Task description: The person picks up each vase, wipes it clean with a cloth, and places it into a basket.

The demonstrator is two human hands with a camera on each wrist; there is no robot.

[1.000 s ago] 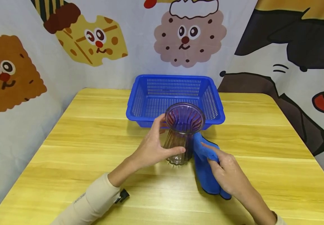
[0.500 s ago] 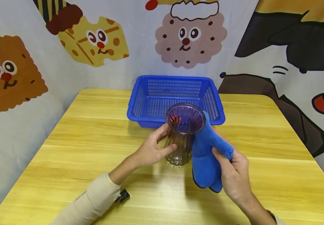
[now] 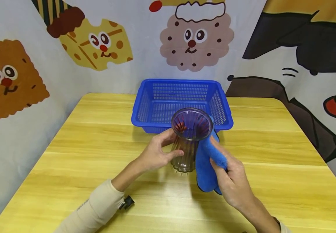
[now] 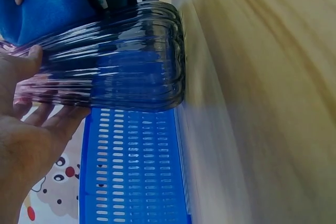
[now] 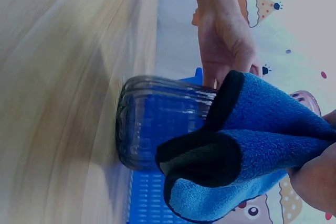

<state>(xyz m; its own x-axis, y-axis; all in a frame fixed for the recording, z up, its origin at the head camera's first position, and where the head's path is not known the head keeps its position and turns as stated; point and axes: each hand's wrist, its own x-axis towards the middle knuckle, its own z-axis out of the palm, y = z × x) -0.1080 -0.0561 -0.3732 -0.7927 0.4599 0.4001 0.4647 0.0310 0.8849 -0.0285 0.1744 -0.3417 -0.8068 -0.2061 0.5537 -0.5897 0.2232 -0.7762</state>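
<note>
A ribbed, purple-tinted glass vase [image 3: 185, 153] with a flared rim stands upright on the table, in front of the basket. My left hand [image 3: 157, 152] grips it from the left, thumb on the near side and fingers behind. In the left wrist view the vase [image 4: 121, 61] lies across the picture, its base close to the wood. My right hand [image 3: 233, 178] pinches a folded blue cloth [image 3: 207, 165] with dark edging against the vase's right side, near the rim. The cloth [image 5: 278, 145] hides part of the vase in the right wrist view.
A blue perforated plastic basket [image 3: 182, 125] sits just behind the vase on the wooden table [image 3: 98, 136]. A cartoon-printed cloth backdrop [image 3: 144, 38] hangs beyond the table's far edge. A small black clip [image 3: 128, 202] shows by the left sleeve.
My right hand lifts the cloth up the vase's right side toward the rim, swings out right, then comes back in. My left fingers shift slightly on the glass; the vase stays in place.
</note>
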